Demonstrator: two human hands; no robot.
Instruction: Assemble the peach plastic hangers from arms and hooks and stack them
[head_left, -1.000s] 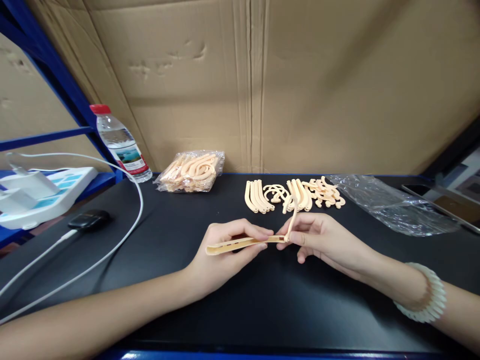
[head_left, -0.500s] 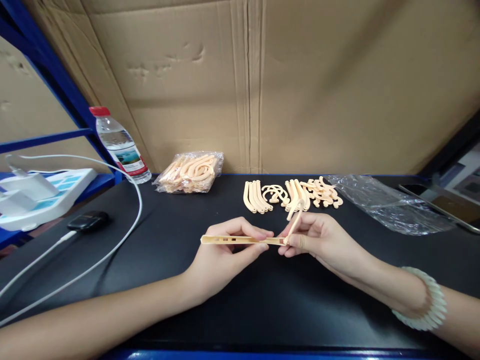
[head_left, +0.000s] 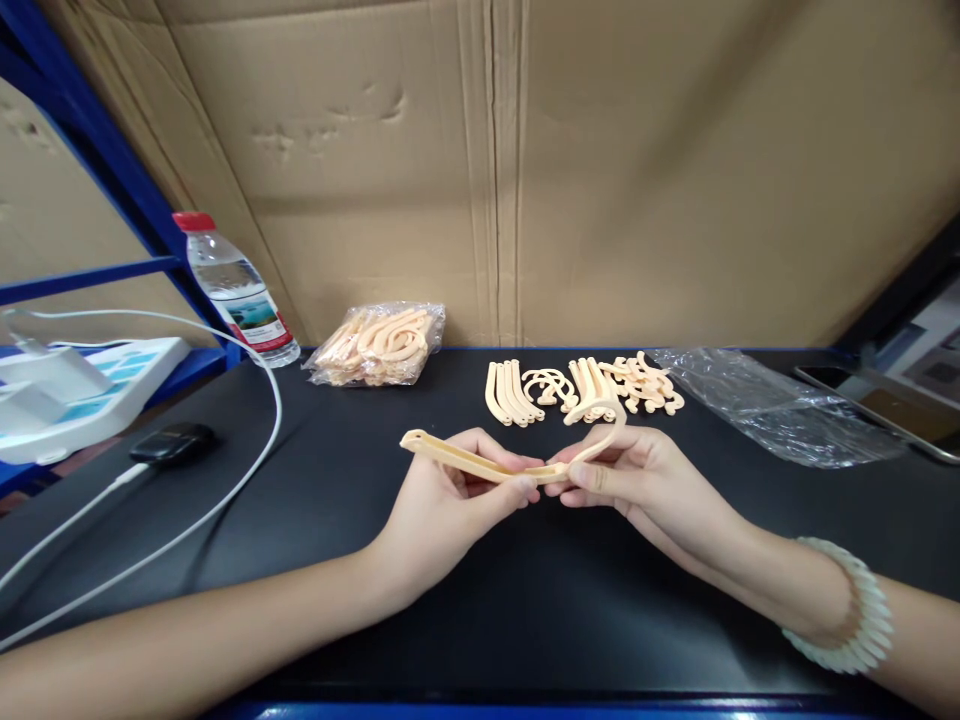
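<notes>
My left hand (head_left: 442, 510) pinches a beige plastic hanger arm (head_left: 459, 459) between thumb and fingers, its slotted end pointing left. At the arm's other end, my right hand (head_left: 645, 480) grips a curved beige hanger hook (head_left: 619, 424), whose bend rises above the fingers. Hook and arm meet between the two hands; fingers partly hide the joint. Behind them on the table lie a row of hanger arms (head_left: 510, 392), a few thin hooks (head_left: 551, 385), a second group of arms (head_left: 589, 378) and a heap of small curved pieces (head_left: 641, 382).
A clear bag of beige parts (head_left: 379, 345) and a water bottle (head_left: 244, 295) stand at the back left. A white cable (head_left: 270, 430), black device (head_left: 174, 443) and power strip (head_left: 127, 390) are on the left. Crumpled clear plastic (head_left: 757, 405) and a phone (head_left: 892, 410) lie right.
The hanger arm has turned, its left end now higher and its broad face more visible. The hook has swung so its curve shows above my right hand.
</notes>
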